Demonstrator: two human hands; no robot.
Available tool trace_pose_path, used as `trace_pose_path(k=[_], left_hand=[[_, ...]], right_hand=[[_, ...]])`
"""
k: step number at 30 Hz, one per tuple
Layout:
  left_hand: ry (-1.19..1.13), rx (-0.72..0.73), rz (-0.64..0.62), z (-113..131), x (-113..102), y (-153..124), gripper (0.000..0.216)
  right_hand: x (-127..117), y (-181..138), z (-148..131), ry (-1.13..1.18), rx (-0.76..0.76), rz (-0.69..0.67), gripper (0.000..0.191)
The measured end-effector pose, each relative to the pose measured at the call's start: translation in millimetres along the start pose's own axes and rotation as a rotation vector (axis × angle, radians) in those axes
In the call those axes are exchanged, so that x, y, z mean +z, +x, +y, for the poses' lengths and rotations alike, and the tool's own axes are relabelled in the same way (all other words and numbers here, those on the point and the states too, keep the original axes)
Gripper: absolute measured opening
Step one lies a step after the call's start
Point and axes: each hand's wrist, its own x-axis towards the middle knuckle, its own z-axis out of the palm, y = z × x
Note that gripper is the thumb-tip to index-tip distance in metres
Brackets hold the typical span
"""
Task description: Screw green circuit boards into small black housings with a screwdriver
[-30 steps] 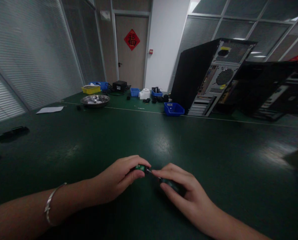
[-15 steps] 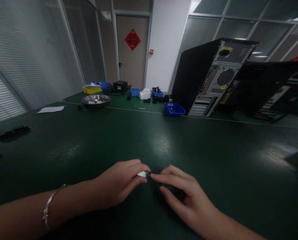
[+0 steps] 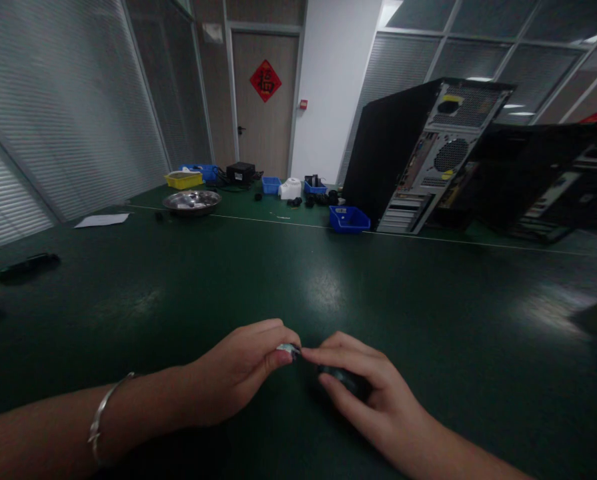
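My left hand (image 3: 251, 363) is closed, with thumb and forefinger pinching a small white piece with a dark end (image 3: 289, 349). Most of that piece is covered by the fingers, and its kind is not clear. Close on its right is my right hand (image 3: 371, 390), its forefinger stretched to the dark end of the piece and seeming to touch it. The right thumb stays apart from the forefinger, while the other fingers are curled and partly hidden. A dark patch shows in the gap between them; I cannot tell whether it is an object or shadow.
On the dark green table (image 3: 228, 273), a blue bin (image 3: 349, 220) stands by a tilted black computer case (image 3: 393, 147). Farther back are a metal bowl (image 3: 192, 202), a yellow tray (image 3: 184, 180) and a white plastic part (image 3: 291, 189). A dark object (image 3: 28, 265) lies left.
The left thumb has shifted slightly up over the white piece, which looks a little turned. A dark patch now shows between the right thumb and forefinger. Both hands stay nearly in place.
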Motion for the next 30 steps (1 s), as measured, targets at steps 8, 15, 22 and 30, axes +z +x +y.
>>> trace_pose_path(k=[8,15,22,30], left_hand=[[-0.081,-0.001,0.035,0.6,0.9,0.9,0.025],[-0.129,-0.009,0.055,1.6,1.5,1.7,0.025],[-0.181,-0.032,0.069,2.6,1.4,3.9,0.024],[-0.029,-0.088,-0.085,1.1,-6.6,2.1,0.014]], right_hand=[[1.5,-1.6,1.0,0.008,-0.021,0.008,0.035],[0.2,-1.6,2.6,0.011,-0.024,-0.006,0.037],[0.9,0.3,-0.2,0.02,-0.007,0.007,0.036],[-2.3,0.5,2.8,0.035,-0.018,0.103,0.036]])
